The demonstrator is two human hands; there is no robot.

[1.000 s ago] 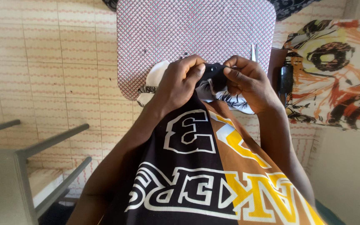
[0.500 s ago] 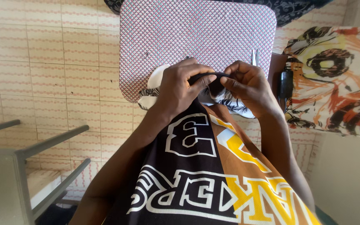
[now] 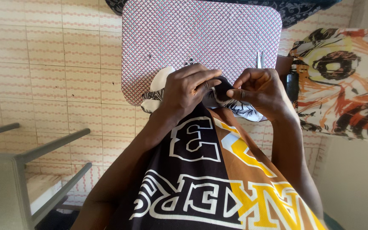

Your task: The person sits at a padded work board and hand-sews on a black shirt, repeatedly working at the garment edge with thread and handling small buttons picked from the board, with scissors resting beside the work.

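My left hand (image 3: 188,88) and my right hand (image 3: 258,90) meet over the near edge of a padded board with a red and white check cover (image 3: 201,36). Both pinch a small dark piece of cloth (image 3: 220,90) between thumbs and fingers. Under the hands lies a white cloth with a black leaf print (image 3: 243,110), bunched at the board's edge. The dark piece is mostly hidden by my fingers.
Small scissors (image 3: 260,58) lie on the board by my right hand. A dark object (image 3: 292,85) stands at the board's right. A bright orange, yellow and black patterned cloth (image 3: 341,81) lies to the right. A grey metal frame (image 3: 30,157) stands lower left on the tiled floor (image 3: 64,76).
My right hand has shifted slightly right and its fingers have drawn away from the left hand, pinching the dark cloth's edge. The left hand has closed further over the piece.
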